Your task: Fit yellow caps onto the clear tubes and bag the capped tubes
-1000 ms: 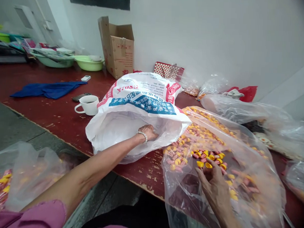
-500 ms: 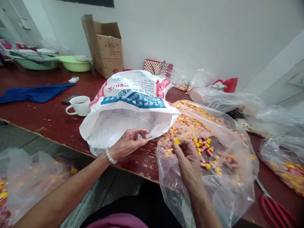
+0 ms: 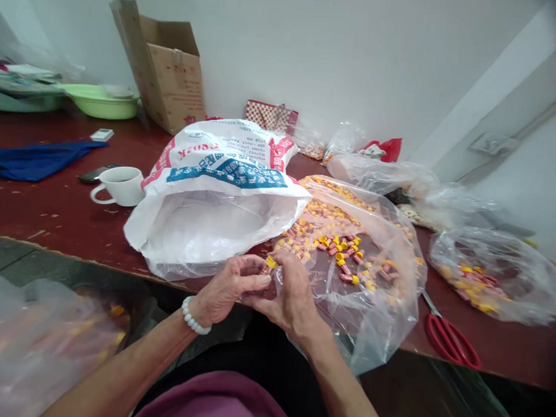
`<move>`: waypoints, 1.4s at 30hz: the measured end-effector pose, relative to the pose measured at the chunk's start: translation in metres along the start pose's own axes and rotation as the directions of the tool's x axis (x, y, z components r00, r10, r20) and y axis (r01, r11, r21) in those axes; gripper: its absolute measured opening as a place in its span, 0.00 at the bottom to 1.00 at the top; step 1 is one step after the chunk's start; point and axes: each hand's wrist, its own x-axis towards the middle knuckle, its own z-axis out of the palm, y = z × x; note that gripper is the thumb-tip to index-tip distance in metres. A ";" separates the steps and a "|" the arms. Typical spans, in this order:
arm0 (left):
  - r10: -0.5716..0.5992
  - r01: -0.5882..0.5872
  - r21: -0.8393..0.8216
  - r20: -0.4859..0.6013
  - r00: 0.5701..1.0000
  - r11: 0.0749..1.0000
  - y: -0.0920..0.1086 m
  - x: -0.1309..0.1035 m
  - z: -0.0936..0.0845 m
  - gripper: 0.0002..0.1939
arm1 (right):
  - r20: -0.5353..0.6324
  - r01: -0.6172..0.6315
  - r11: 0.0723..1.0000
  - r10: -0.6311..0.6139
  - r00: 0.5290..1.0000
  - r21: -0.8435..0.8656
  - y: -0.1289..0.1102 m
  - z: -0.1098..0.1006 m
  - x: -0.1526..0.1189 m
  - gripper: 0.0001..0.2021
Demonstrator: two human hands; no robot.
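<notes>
A small red-and-white piece with a yellow cap [image 3: 270, 263] is between my two hands, over the table's front edge. My left hand [image 3: 232, 287], with a white bead bracelet, pinches its red part. My right hand [image 3: 289, 294] has its fingers closed at the yellow end. Just beyond my left hand lies a white printed sack [image 3: 218, 224], its mouth open toward me. To the right, a clear plastic bag [image 3: 383, 321] is spread out, with many capped pieces [image 3: 340, 250] in and under its film.
Red-handled scissors [image 3: 451, 339] and another clear bag [image 3: 503, 277] lie at the right. A white mug [image 3: 121, 186], blue cloth [image 3: 38, 159], cardboard box [image 3: 177, 77] and green basin [image 3: 102, 102] stand left on the red table [image 3: 77, 220]. A filled bag [image 3: 40, 340] sits lower left.
My right hand has moved left with the yellow-capped piece and now meets my left hand, which has closed on the piece. The view has turned to the right.
</notes>
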 end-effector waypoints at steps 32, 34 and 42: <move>0.253 -0.211 0.816 0.083 0.964 0.538 -0.022 0.010 0.028 0.15 | 0.179 0.079 0.993 -0.093 0.979 0.085 -0.006 -0.059 -0.007 0.16; 0.251 -0.206 0.822 0.079 0.965 0.532 -0.021 0.008 0.030 0.11 | 0.169 0.082 0.994 -0.093 0.981 0.071 -0.006 -0.058 -0.008 0.18; 0.230 -0.192 0.721 0.046 0.972 0.666 -0.023 0.006 0.029 0.06 | 0.312 0.044 0.997 -0.020 0.950 -0.070 -0.012 -0.057 -0.017 0.27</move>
